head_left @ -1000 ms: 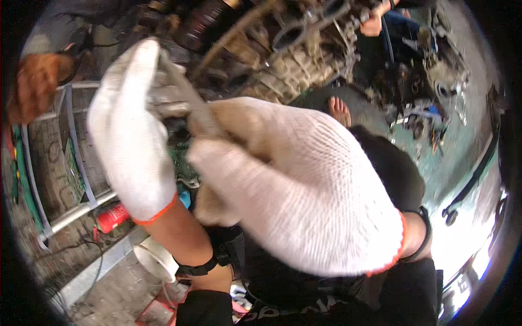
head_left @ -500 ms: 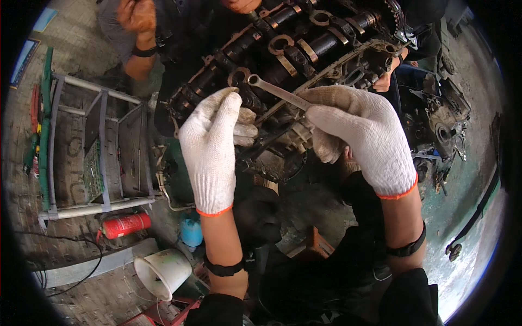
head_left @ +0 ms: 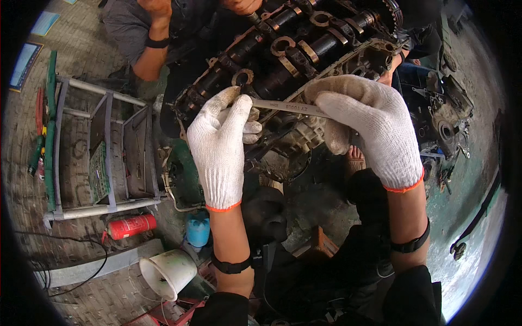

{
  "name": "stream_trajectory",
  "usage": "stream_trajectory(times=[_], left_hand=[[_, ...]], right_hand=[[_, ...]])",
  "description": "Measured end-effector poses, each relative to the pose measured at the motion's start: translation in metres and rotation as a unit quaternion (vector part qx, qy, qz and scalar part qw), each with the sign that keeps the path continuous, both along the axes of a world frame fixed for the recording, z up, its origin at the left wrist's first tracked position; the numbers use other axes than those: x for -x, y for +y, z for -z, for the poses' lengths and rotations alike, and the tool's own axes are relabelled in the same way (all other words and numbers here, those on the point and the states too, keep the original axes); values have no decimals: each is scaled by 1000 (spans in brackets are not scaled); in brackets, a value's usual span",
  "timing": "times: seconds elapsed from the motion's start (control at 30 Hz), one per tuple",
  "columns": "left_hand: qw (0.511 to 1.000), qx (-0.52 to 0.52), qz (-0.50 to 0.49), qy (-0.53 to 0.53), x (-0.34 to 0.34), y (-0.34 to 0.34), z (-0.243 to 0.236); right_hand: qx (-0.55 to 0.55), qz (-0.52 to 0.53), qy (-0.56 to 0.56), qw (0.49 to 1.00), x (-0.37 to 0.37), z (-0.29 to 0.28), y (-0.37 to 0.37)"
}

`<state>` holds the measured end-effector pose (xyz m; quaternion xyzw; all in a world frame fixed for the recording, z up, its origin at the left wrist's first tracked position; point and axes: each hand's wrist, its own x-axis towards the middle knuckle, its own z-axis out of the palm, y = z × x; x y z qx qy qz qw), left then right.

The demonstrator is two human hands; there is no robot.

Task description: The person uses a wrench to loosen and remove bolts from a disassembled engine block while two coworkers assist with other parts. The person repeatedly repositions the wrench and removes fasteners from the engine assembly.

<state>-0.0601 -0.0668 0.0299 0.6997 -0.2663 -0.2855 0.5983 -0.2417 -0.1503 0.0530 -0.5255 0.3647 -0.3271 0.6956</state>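
A steel wrench [head_left: 291, 107] lies level between my two hands, both in white knitted gloves with orange cuffs. My right hand [head_left: 375, 127] is closed around its right end and hides that end. At the other end, my left hand [head_left: 220, 144] pinches the wrench between thumb and forefinger, covering its ring. Just beyond and below the hands is a greasy, dark engine [head_left: 272, 76], tilted up to the right, with its camshafts and bearing caps exposed.
Another person's forearm [head_left: 149, 60] reaches in at the far left of the engine. On the left stand a metal-framed rack [head_left: 100, 211], a red fire extinguisher [head_left: 130, 226], a blue container [head_left: 197, 231] and a white bucket [head_left: 179, 271]. Loose engine parts [head_left: 446, 127] lie at the right.
The wrench's ring end was free and visible; now my left thumb and forefinger have closed on it. The wrench has turned closer to level, and the whole view has shifted slightly.
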Motion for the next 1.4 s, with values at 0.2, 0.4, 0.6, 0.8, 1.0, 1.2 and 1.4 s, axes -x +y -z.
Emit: stream_trajectory(times=[0.2,0.4,0.6,0.8,1.0,1.2,1.4], left_hand=[[1000,2,-3,-1,1,-1,-1],[1000,2,-17,-16,4,-2,0],[998,23,-39,-41,4,-9,6],[997,41,-61,-31,13,-10,0],[989,115,-90,-10,6,-4,-6],[996,55,-62,-20,4,-4,1],[998,38,-45,-34,4,-4,1]], right_hand=[[21,-163,130,978,10,-8,-4],[-50,-307,106,944,7,-4,5],[222,-339,158,900,-22,20,48],[245,-240,132,930,-23,26,62],[238,-292,133,917,7,3,32],[19,-306,137,942,17,-8,3],[-38,-290,158,943,14,-15,-1]])
